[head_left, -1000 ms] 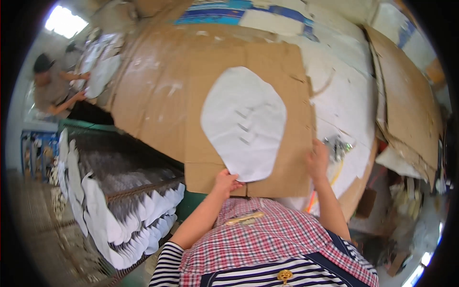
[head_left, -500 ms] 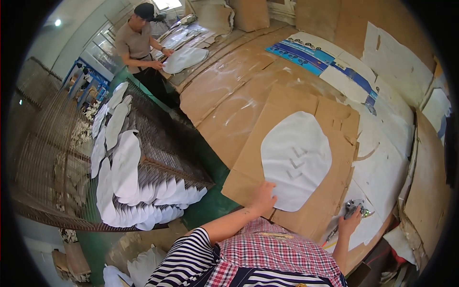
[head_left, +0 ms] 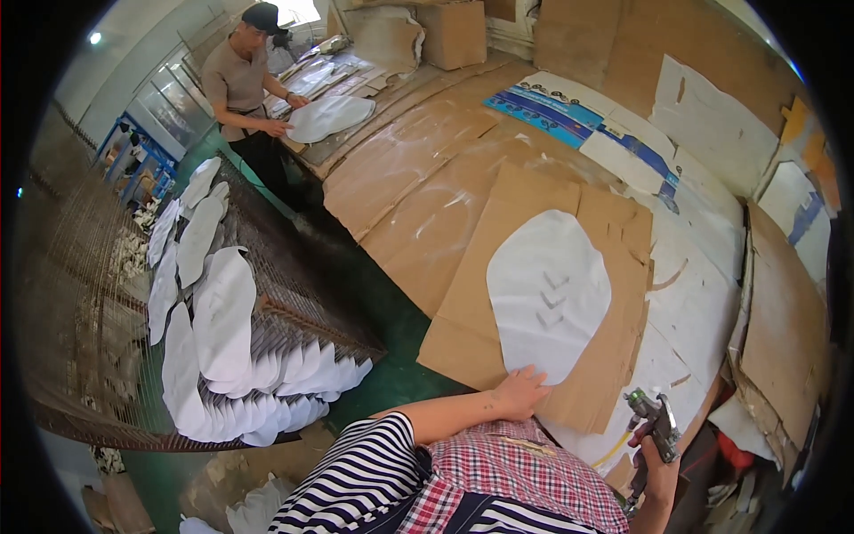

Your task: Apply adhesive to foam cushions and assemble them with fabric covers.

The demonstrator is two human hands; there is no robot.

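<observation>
A white oval sheet (head_left: 550, 285), wider at the far end and marked with a few dark chevrons, lies flat on a piece of brown cardboard (head_left: 463, 334). My left hand (head_left: 521, 392) rests at the sheet's near, narrow end, its fingers stretched out over the edge. At the lower right, my right hand (head_left: 656, 467) is wrapped round a metal spray gun (head_left: 656, 418), raised above the table beside the cardboard. A yellow hose (head_left: 614, 450) shows near the gun.
On the left stands a wire rack (head_left: 302, 276) loaded with many white sheets (head_left: 222, 311). At the far left a co-worker (head_left: 245, 84) handles another white sheet (head_left: 331, 118). Cardboard (head_left: 418, 187) covers the table; more cardboard (head_left: 787, 311) leans along the right edge.
My left hand has slid right along the sheet's near edge. My right hand has lifted the spray gun off the table's right side. The view has shifted slightly.
</observation>
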